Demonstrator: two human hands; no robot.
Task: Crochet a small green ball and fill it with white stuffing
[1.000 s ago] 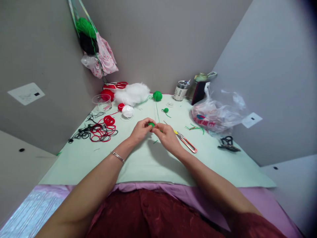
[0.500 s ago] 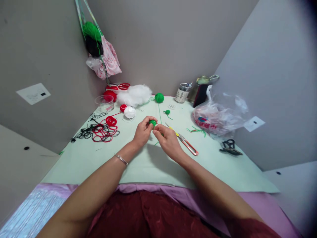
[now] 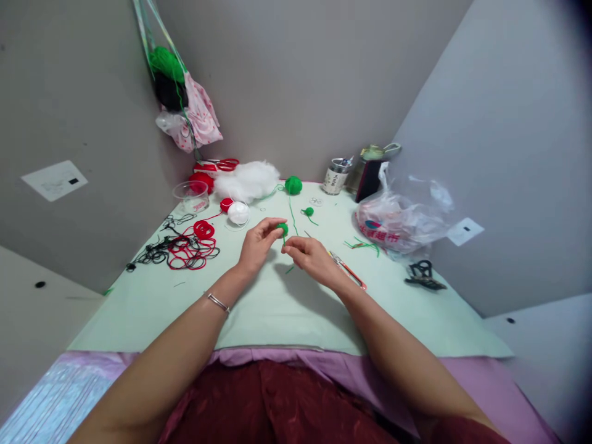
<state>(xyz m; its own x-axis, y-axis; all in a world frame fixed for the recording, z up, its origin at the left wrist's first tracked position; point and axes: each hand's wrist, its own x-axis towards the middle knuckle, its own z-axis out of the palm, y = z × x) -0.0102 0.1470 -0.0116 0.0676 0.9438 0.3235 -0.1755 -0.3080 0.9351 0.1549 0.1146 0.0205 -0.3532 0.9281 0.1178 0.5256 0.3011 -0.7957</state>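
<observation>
My left hand (image 3: 258, 243) pinches a small round green yarn piece (image 3: 283, 229) between thumb and fingers, above the table. A short green yarn tail (image 3: 283, 240) runs down from that piece to my right hand (image 3: 311, 258), whose thumb and forefinger are closed on it. Beside my right hand lie thread snips (image 3: 355, 276) with orange-red handles, partly covered by the hand. A second small green piece (image 3: 309, 212) with a tail rests farther back. Behind it sits a ball of green yarn (image 3: 293, 185), its strand leading toward my hands.
Tangled red yarn (image 3: 194, 246) and black cord (image 3: 155, 251) lie at left. White stuffing (image 3: 247, 180), a white yarn ball (image 3: 238, 213) and a clear cup (image 3: 193, 200) stand behind. Rightward are a pen can (image 3: 335, 177), a plastic bag (image 3: 393, 225), green scraps (image 3: 365, 246) and a black hair claw (image 3: 424, 275).
My hands have drawn slightly apart, the left one moving left with the green piece. The yarn tail between them now shows. The whole view has shifted a little.
</observation>
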